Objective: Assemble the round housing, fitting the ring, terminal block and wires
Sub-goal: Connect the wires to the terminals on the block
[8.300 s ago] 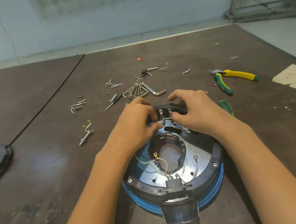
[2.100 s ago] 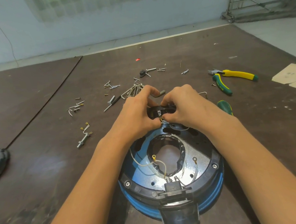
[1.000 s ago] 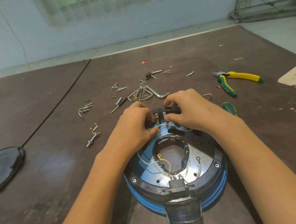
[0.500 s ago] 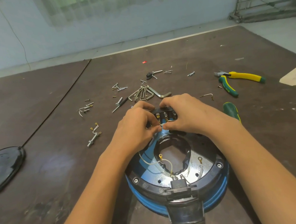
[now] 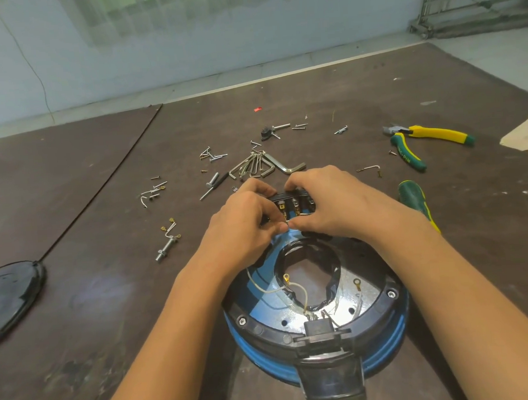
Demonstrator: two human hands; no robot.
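Housing [image 5: 386, 350] sits flat on the table [image 5: 106, 271], near edge, centre, open side up; black ring [image 5: 261, 329] seated on top, with screw heads visible at its rim. Block [image 5: 293, 201] is at the far rim. Over the last few seconds both hands have stayed at that spot; the change is small: they have closed in, and the thumb tips now meet at the block's near face. Right hand [image 5: 331, 205] grips the block, fingers over its far edge, thumb in front. Left hand [image 5: 242, 226] is curled, thumb and forefinger pinching what looks like a thin pale wire [image 5: 299, 215] at the terminals. Judgement: the step is fitting a wire end to a block terminal, now at the fine seating stage; whether it is seated cannot be told. Two yellow lugs [image 5: 286, 278] [image 5: 357, 283] lie loose inside the housing, so wiring is not finished. Hex keys [image 5: 263, 165] and pliers [image 5: 407, 157] lie untouched beyond.
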